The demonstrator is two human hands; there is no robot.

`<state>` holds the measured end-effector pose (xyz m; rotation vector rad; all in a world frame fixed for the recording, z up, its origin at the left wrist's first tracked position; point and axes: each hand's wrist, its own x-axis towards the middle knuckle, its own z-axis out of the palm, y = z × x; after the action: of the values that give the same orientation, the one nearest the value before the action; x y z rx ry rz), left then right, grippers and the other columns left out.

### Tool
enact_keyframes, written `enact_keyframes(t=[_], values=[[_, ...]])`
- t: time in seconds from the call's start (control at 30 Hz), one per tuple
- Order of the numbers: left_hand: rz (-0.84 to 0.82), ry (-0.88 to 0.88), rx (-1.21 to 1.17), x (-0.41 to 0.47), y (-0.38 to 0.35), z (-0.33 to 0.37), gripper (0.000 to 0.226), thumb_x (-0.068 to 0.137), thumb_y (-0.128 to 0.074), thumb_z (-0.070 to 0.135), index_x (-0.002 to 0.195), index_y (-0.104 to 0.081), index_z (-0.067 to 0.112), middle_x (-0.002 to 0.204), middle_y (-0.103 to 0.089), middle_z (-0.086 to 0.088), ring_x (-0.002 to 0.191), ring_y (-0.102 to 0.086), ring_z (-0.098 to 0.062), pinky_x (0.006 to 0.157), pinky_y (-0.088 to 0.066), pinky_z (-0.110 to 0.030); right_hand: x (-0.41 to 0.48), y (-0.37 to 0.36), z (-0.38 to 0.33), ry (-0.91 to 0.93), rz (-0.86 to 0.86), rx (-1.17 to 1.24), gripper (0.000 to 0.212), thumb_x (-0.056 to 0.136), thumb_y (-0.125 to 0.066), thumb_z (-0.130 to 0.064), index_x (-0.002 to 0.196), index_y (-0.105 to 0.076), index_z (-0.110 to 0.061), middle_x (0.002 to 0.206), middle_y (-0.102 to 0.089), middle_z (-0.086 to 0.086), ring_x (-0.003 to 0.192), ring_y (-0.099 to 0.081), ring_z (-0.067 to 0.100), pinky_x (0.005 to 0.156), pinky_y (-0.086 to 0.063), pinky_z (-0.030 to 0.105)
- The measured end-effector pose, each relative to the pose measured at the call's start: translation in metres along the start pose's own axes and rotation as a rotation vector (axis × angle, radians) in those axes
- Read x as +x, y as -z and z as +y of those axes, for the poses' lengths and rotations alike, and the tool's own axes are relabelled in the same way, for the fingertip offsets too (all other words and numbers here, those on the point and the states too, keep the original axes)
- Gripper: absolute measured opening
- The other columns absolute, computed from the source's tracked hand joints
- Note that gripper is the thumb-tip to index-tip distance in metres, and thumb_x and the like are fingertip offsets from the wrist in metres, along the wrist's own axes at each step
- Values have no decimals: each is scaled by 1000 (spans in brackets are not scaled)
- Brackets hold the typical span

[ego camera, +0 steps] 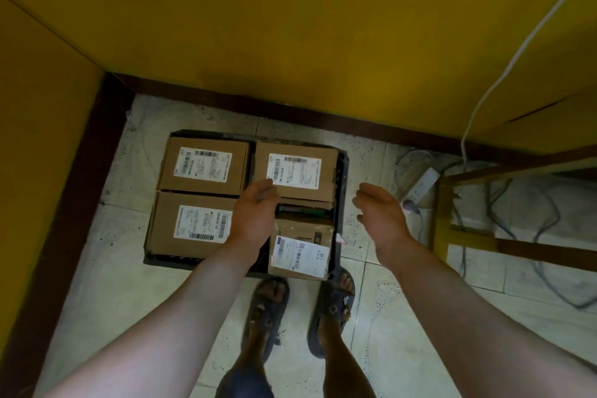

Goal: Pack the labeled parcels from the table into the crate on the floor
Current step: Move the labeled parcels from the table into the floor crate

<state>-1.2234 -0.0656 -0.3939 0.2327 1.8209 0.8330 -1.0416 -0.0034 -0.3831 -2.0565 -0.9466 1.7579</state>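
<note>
A black crate [340, 191] sits on the tiled floor in the corner and holds several brown cardboard parcels with white labels. One parcel [203, 165] lies at the far left, another [190, 224] at the near left, a third [295, 171] at the far right. A smaller taped parcel [302, 247] lies at the near right. My left hand [255, 213] hovers over the crate's middle, fingers loosely curled, holding nothing. My right hand [382, 215] hangs just right of the crate, palm turned inward, empty.
Yellow walls with a dark skirting [97, 171] close in the corner at left and back. A white power strip [423, 186] and tangled cables [504, 213] lie on the floor at right, beside a wooden frame [442, 223]. My sandalled feet [268, 310] stand just before the crate.
</note>
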Motion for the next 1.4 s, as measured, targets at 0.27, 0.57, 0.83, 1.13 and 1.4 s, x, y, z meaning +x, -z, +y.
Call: enact_keyframes(t=[0.27,0.57,0.83,1.13,1.4], values=[[-205,-84,26,-142,3,83,31,97,-56,26,128,-59,27,131,-61,-1,121,-56,-22,108,-41,-47,-165,72,-69,167,168,74,38,97,-52,-15,134,-56,-23,133,-57,-5,124,-53,19,110,-40,43],[-498,-297,93,-288,-62,149,14,98,-56,26,107,-64,32,112,-69,8,102,-64,-7,87,-48,-26,-315,175,-81,301,402,295,35,96,-54,-12,130,-58,-19,125,-61,-3,114,-58,16,99,-49,34],[-717,-355,151,-414,-189,126,19,97,-56,16,114,-66,17,106,-72,2,101,-67,-14,88,-50,-29,-388,305,-2,336,565,445,19,99,-52,-23,114,-63,-21,113,-67,1,106,-63,20,99,-50,41],[-907,-379,270,-569,-369,39,16,96,-57,13,108,-65,18,99,-71,5,90,-66,-12,79,-47,-26,-446,511,129,393,669,551,23,105,-38,-23,105,-60,-21,117,-65,1,103,-61,15,83,-48,32],[-925,-392,298,-636,-468,18,16,95,-59,13,109,-66,17,104,-72,-1,94,-66,-15,80,-48,-25,-444,625,174,375,628,573,29,104,-38,-21,127,-55,-22,126,-59,-1,110,-58,15,84,-47,31]])
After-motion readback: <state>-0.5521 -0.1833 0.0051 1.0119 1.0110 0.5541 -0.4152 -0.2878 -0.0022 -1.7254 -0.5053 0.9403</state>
